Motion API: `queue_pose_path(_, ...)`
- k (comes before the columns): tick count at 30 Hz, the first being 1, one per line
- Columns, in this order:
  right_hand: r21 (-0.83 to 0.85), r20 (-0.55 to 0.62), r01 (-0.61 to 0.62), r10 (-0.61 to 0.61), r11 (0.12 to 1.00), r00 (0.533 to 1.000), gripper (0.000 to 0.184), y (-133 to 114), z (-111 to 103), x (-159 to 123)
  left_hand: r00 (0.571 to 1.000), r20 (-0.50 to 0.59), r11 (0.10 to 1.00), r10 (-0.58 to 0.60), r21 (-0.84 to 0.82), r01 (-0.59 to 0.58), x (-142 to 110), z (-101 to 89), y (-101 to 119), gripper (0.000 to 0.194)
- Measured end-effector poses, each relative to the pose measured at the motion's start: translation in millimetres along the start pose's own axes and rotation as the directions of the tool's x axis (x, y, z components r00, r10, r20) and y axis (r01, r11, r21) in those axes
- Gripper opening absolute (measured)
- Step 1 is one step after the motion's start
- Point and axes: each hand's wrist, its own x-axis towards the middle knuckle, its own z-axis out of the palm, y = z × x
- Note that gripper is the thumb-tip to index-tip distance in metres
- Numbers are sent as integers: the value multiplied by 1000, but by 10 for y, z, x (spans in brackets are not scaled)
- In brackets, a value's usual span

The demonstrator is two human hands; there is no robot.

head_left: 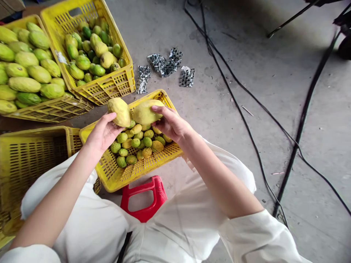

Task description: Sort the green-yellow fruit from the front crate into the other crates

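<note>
My left hand grips a rounded yellow fruit, lemon-like with slightly bumpy skin, between thumb and fingers. In my right hand is a longer, smoother yellow-green fruit, the thumb lying on top of it. Both fruits are held side by side, close together, above a yellow plastic crate. Several small green and yellow fruits lie on the crate's bottom. Part of the crate's far side is hidden behind the held fruits and my hands.
Two yellow crates, one at far left and one beside it, hold larger green-yellow fruits. Another yellow crate stands at left. Crumpled foil wrappers, black cables and a red stool between my legs are also there.
</note>
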Motion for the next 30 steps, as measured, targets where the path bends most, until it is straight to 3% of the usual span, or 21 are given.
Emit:
queue_pose_path(8, 36, 17, -73, 73, 997, 997, 56, -16, -21, -37, 999, 12, 998, -47, -42, 48, 8, -12, -51, 38)
queue_pose_path(15, 48, 50, -22, 20, 999, 999, 39, -35, 24, -15, 995, 21, 994, -97, -42, 97, -69, 27, -11, 39)
queue_pose_path(23, 73, 157, -47, 35, 996, 987, 51, 23, 3, 50, 994, 15, 992, -105, -72, 105, -127, 96, 27, 31)
queue_pose_path(30, 104, 106, -33, 21, 994, 994, 63, 18, 44, 4, 994, 8, 994, -111, -3, 111, -86, 37, 16, 5)
